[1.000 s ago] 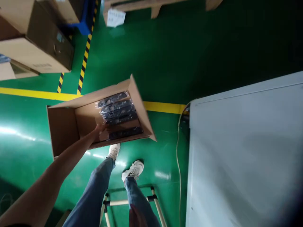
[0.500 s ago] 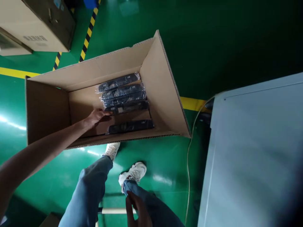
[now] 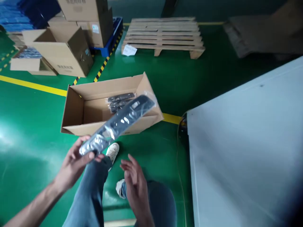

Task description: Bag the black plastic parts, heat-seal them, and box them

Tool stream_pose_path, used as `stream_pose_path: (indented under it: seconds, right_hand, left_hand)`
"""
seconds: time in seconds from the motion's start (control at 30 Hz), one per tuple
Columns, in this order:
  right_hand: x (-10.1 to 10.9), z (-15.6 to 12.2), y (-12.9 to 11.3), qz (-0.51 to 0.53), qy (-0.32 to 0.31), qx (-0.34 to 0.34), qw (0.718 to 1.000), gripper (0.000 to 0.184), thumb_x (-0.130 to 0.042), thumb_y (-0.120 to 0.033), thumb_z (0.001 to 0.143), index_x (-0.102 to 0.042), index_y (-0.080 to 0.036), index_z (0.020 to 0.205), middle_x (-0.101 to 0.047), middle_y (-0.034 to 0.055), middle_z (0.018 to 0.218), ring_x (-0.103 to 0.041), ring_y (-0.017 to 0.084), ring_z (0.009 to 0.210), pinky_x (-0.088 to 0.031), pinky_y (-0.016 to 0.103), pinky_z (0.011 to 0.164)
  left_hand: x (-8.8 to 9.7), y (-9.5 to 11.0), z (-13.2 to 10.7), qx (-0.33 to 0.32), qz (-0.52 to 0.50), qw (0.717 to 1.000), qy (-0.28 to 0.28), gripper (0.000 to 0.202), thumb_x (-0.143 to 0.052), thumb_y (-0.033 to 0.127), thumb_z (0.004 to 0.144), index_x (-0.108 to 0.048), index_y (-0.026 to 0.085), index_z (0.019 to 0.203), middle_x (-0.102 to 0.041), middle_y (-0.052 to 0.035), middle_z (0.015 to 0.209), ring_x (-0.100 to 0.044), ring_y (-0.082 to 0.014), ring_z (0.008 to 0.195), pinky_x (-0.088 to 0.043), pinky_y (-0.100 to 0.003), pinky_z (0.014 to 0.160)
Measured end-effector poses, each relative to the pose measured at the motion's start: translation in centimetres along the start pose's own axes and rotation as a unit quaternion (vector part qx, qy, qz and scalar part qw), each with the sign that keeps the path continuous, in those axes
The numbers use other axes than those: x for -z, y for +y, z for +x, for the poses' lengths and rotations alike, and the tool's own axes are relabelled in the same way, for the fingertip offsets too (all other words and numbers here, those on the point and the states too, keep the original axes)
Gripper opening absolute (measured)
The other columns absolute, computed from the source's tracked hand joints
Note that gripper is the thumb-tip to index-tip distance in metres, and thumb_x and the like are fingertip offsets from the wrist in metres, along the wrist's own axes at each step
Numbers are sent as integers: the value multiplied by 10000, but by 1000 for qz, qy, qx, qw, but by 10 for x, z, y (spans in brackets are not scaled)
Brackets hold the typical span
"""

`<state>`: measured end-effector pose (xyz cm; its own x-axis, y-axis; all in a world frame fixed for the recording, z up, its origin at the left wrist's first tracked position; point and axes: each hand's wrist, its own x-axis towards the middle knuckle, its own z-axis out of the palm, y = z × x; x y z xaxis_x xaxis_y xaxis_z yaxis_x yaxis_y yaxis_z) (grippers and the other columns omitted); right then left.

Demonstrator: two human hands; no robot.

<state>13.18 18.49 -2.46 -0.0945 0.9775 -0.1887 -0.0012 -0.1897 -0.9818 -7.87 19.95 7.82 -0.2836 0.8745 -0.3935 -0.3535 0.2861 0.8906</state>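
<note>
My left hand (image 3: 79,159) grips one end of a long dark part in clear plastic wrap (image 3: 118,123). The part is tilted, its far end up and to the right, and a pale label shows near that end. It is held above the near side of an open cardboard box (image 3: 94,90) on the floor. Inside the box lie several similar wrapped dark parts (image 3: 120,97), partly hidden behind the held one. My right hand (image 3: 134,179) is beside my knee, fingers apart and holding nothing. What exactly the dark part is, I cannot tell.
A large pale grey surface (image 3: 241,142) fills the right side, with a cable (image 3: 181,176) running beside it. At the back stand a wooden pallet (image 3: 163,33) and, to its left, stacked cartons (image 3: 82,15) on a blue pallet. Another open carton (image 3: 59,53) sits at the left.
My left hand has lifted a wrapped part out of the box toward me. My right hand has risen and opened. The view has tilted up, showing more of the floor behind.
</note>
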Motion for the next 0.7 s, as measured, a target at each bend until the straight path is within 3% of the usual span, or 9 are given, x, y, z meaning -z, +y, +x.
stream_pose_path:
  seconds: [0.07,0.1,0.17,0.23,0.33,0.43,0.53,0.63,0.7]
  right_hand:
    - [-16,-6,-37,116,-8,33,993,769,-605,-720,935,-519,-237,1528,-742,165,1297,-758,290,1108,-647,434,959]
    - [-22,-13,-52,153,-8,24,988,762,-611,-730,925,-540,-240,1504,-734,163,1318,-757,296,1106,-637,457,983]
    - [-32,-34,-76,188,10,-19,982,653,-635,-701,925,-636,-232,1379,-761,143,1262,-767,296,1057,-628,479,998]
    - [-37,-64,-88,176,27,-54,982,530,-672,-640,927,-704,-218,1246,-796,118,1142,-775,282,984,-629,473,989]
    - [-42,-114,-90,128,13,-60,990,433,-698,-580,926,-732,-210,1149,-805,96,1019,-770,258,891,-647,436,919]
    - [-43,-152,-84,56,-17,-37,998,363,-673,-538,949,-729,-204,1080,-793,93,957,-757,250,878,-646,396,845]
    - [-37,-169,-83,-13,-30,34,999,296,-659,-451,974,-711,-216,1146,-785,101,1051,-748,245,994,-626,385,907]
    - [-21,-168,-95,-35,79,137,987,469,-678,-369,974,-580,-262,1420,-725,113,1289,-722,223,1115,-612,366,948]
    - [-6,-163,-108,-67,156,186,968,411,-697,-337,965,-629,-267,1365,-723,97,1257,-715,207,1077,-602,346,919]
  left_hand:
    - [12,-23,-60,29,5,999,-15,582,-905,389,787,-570,255,1243,-717,-48,1065,-737,-228,889,-596,-321,821]
    - [19,-34,-86,34,26,999,-31,557,-883,409,812,-569,255,1245,-710,-46,1054,-721,-220,889,-583,-323,848]
    - [37,-53,-128,45,75,994,-72,492,-873,417,827,-594,261,1201,-692,-38,1049,-685,-210,943,-547,-290,860]
    - [55,-63,-156,57,95,983,-146,471,-864,456,830,-626,263,1188,-680,-54,1131,-652,-239,1074,-528,-301,931]
    - [73,-67,-177,80,78,969,-222,524,-771,602,875,-669,252,1252,-651,-101,1321,-566,-326,1302,-473,-394,1111]
    - [70,-64,-185,108,82,970,-203,662,-706,717,870,-695,242,1332,-645,-121,1404,-487,-374,1420,-402,-458,1212]
    - [55,-60,-196,130,102,966,-198,704,-702,725,869,-717,212,1351,-690,-126,1358,-540,-375,1373,-377,-482,1237]
    - [45,-59,-212,152,109,959,-213,681,-651,720,911,-729,201,1345,-729,-110,1282,-657,-322,1174,-460,-454,1166]
    - [46,-59,-222,161,127,956,-212,675,-638,727,916,-738,208,1335,-745,-97,1236,-676,-288,1088,-488,-428,1132]
